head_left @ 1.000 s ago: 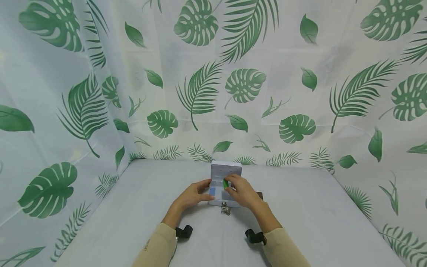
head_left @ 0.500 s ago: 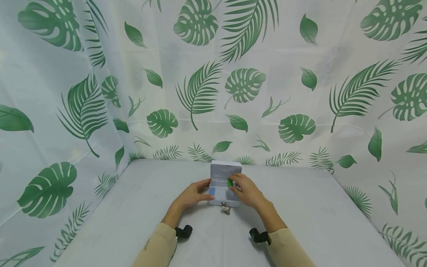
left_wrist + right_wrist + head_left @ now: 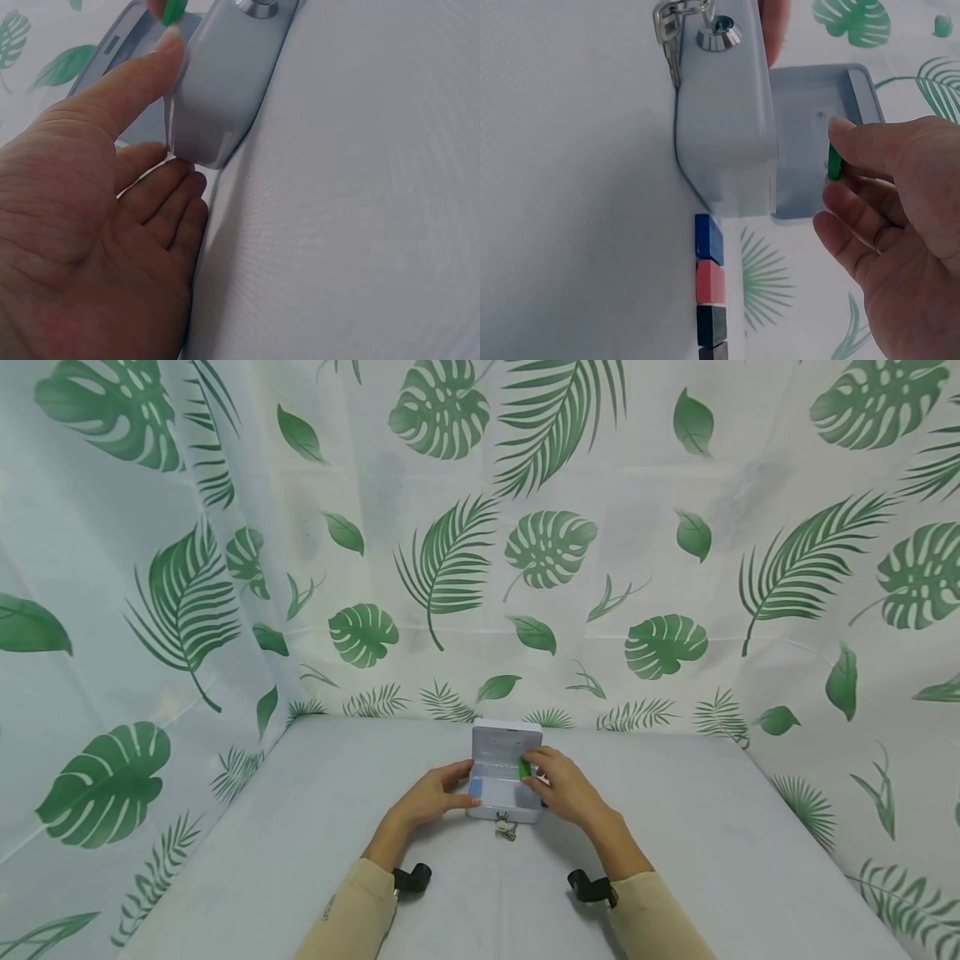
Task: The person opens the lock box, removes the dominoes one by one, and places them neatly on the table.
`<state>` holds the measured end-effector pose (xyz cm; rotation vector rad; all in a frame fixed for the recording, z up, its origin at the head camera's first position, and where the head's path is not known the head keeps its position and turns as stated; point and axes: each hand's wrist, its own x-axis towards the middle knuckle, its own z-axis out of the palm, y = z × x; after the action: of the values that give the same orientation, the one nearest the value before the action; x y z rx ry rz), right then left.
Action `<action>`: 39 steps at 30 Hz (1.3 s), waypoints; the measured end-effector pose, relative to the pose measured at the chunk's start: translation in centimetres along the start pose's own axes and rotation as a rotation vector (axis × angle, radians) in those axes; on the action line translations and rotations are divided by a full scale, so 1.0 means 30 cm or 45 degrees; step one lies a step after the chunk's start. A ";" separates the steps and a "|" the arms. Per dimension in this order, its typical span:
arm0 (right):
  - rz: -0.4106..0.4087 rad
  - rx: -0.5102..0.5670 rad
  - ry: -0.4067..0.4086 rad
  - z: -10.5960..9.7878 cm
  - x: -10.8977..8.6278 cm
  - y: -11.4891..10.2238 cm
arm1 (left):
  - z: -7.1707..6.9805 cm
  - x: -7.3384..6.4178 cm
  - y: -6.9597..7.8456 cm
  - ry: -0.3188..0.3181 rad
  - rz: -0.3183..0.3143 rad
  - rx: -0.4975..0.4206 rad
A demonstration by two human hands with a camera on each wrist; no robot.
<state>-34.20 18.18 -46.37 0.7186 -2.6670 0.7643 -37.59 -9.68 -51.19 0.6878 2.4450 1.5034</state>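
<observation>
A pale grey metal cash box (image 3: 498,817) stands with its lid (image 3: 501,742) raised. My left hand (image 3: 427,797) holds the box's left side, its thumb over the front left rim and its fingers against the outer wall. With thumb and fingertips, my right hand (image 3: 566,785) pinches a thin green block (image 3: 834,161) above the right edge of the box. A light blue patch (image 3: 476,787) shows at the left inside the box; what it is I cannot tell. Keys (image 3: 667,37) hang from the lock (image 3: 720,34) on the box front.
In the right wrist view, a blue block (image 3: 709,238), a red block (image 3: 709,281), a black block (image 3: 712,325) and a brown block (image 3: 714,351) line up beside the box. The white table (image 3: 697,835) meets a leaf-print curtain (image 3: 465,668) behind and at the sides.
My right hand has moved to the right with the green block, from above the middle of the box to its right edge. My left hand has stayed on the box.
</observation>
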 end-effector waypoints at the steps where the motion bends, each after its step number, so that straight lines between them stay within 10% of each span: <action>1: 0.006 -0.001 -0.001 -0.002 -0.001 0.003 | 0.000 0.000 0.000 0.002 0.000 0.001; 39: 0.175 0.003 -0.012 -0.083 -0.027 0.097 | -0.006 -0.002 0.004 -0.020 0.039 -0.031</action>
<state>-34.75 22.01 -45.87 0.5448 -2.7473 0.7995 -37.58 -9.80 -51.02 0.7329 2.4107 1.5306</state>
